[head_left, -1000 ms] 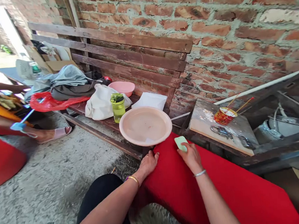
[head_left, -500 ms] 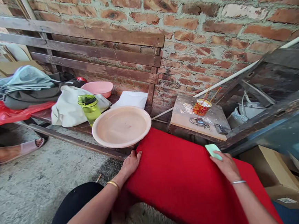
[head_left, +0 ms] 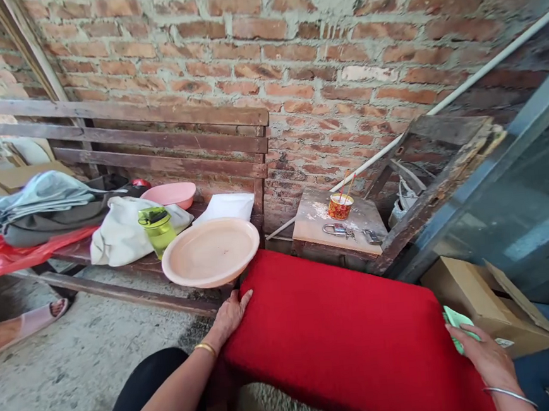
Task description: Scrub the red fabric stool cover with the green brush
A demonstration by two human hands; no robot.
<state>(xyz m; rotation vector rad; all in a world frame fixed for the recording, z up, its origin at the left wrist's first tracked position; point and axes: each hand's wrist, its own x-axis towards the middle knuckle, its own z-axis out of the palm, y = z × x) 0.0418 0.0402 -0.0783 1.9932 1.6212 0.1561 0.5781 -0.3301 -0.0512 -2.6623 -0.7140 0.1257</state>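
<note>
A red cloth (head_left: 341,333) covers a long bench-like top in front of me. At its near left corner is my left hand (head_left: 230,313), a gold bangle on the wrist. The thumb lies on the cloth and the fingers curl over the edge, partly hidden. On the far right, my right hand (head_left: 485,350) with a silver bangle is closed on a mint-green brush-like block (head_left: 457,321). This block is at the right edge of the cloth; its underside is hidden. A shallow pale pink basin (head_left: 211,251) stands just beyond my left hand.
On the wooden bench (head_left: 134,296) sit a green bottle (head_left: 157,230), white bag (head_left: 119,230) and pink bowl (head_left: 169,195). A small table (head_left: 305,228) holds a red cup (head_left: 340,206) and padlock (head_left: 336,229). A cardboard box (head_left: 456,286) is right. A person's foot (head_left: 39,318) shows left.
My right hand has moved right with the mint-green block, from the middle of the cloth to its right edge. My left hand stays at the corner. The view has shifted to the right and upward.
</note>
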